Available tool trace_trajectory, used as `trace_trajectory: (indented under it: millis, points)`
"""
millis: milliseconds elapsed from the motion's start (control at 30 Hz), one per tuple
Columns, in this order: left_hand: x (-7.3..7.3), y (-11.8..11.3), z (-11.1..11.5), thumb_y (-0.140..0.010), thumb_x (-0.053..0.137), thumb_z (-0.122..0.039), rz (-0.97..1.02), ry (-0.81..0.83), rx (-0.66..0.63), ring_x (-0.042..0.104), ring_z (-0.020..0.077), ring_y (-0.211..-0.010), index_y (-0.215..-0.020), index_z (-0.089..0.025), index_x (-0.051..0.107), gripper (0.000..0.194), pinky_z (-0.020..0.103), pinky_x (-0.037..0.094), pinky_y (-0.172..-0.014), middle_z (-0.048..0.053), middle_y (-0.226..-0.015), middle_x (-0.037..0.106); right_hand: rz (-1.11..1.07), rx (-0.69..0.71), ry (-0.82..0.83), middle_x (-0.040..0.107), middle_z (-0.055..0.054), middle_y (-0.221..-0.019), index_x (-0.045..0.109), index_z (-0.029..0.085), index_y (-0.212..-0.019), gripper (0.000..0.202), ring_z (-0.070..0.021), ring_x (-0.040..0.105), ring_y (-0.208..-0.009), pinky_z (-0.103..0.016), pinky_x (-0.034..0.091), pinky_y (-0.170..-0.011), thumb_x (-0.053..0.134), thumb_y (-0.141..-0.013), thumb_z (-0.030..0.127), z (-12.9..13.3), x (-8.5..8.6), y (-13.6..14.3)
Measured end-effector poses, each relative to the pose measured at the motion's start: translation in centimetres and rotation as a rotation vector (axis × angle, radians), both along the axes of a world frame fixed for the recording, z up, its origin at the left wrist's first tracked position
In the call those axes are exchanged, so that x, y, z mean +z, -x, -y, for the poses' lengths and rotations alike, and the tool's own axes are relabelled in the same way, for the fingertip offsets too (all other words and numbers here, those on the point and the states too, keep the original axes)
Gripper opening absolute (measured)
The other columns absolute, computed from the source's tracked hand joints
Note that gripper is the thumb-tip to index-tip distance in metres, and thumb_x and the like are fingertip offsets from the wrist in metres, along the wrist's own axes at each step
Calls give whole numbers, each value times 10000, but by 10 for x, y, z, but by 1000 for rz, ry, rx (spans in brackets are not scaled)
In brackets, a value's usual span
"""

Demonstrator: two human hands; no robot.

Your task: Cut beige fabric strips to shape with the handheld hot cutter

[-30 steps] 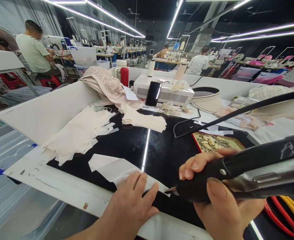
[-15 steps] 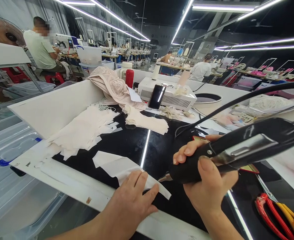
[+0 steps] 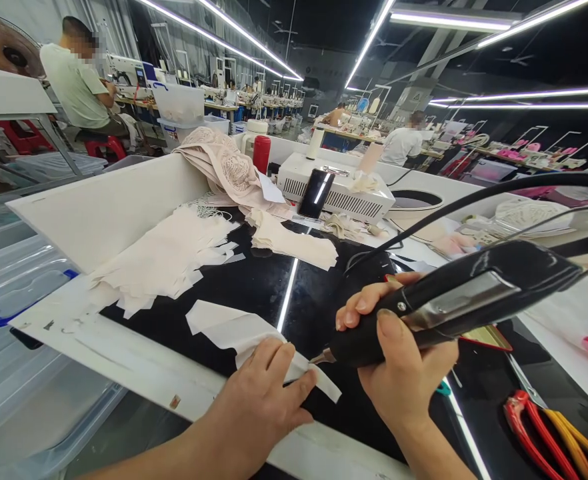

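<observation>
Sitting beside the bench [image 3: 139, 363] at lower left, a clear plastic box [image 3: 19, 387] shows blue latches; farther back, a person [image 3: 77, 83] in a pale shirt sits on a red stool [image 3: 104, 147]. Next comes a spread stack of cream fabric [image 3: 164, 253], partly over the black top, with folded lace cloth [image 3: 219, 160] behind it. Nearer the front edge, a white strip of cloth [image 3: 224, 327] lies on the black top, running under the left hand [image 3: 264, 397], whose grip is loose, fingers slightly spread and pressing down rather than closed around anything. Beyond it are a smaller cream pile [image 3: 294, 240], a red bottle [image 3: 261, 155] and a black phone [image 3: 317, 193] leaning against a vented white machine [image 3: 341, 190]. The right hand [image 3: 404, 373] has its grip wrapped tightly around a thick black tool [image 3: 454, 313], held slanting, its metal tip [image 3: 323, 357] at the strip's upper edge; whether they touch is hard to tell. At far right lie a red handle [image 3: 549, 433] and a yellow handle [image 3: 574, 437], side by side.
</observation>
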State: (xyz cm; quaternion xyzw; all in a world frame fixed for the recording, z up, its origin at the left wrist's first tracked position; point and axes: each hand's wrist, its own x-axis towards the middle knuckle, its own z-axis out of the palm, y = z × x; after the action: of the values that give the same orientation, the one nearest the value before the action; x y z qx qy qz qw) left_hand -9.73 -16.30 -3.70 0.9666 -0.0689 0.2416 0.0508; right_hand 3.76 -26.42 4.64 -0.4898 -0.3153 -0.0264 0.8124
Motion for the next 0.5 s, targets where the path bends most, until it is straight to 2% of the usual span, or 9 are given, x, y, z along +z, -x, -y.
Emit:
trace_trajectory:
  millis: [100, 267, 500]
  points:
    - [6, 3, -4, -815, 937, -445, -51, 16, -12, 672, 325, -1051, -1277, -186, 647, 604, 449, 627, -890, 120, -1122, 655, 10, 0, -9, 657, 48, -791, 602, 263, -1142, 356, -147, 636, -589, -313, 585, -547, 833, -880, 331, 0, -1, 0]
    - [20, 7, -12, -959, 809, -382, -96, 58, -44, 676, 282, -1055, -1258, -169, 650, 400, 381, 630, -867, 109, -1126, 663, 20, 7, -18, 660, 44, -808, 598, 260, -1177, 378, -145, 640, -616, -312, 594, -568, 834, -890, 329, 4, -3, 2]
    - [30, 3, -16, -950, 824, -398, -60, -3, -85, 671, 290, -1116, -1201, -124, 665, 404, 398, 609, -954, 123, -1184, 681, 16, 30, -3, 671, 35, -825, 595, 259, -1184, 364, -146, 639, -636, -320, 594, -582, 820, -905, 321, 6, -3, 9]
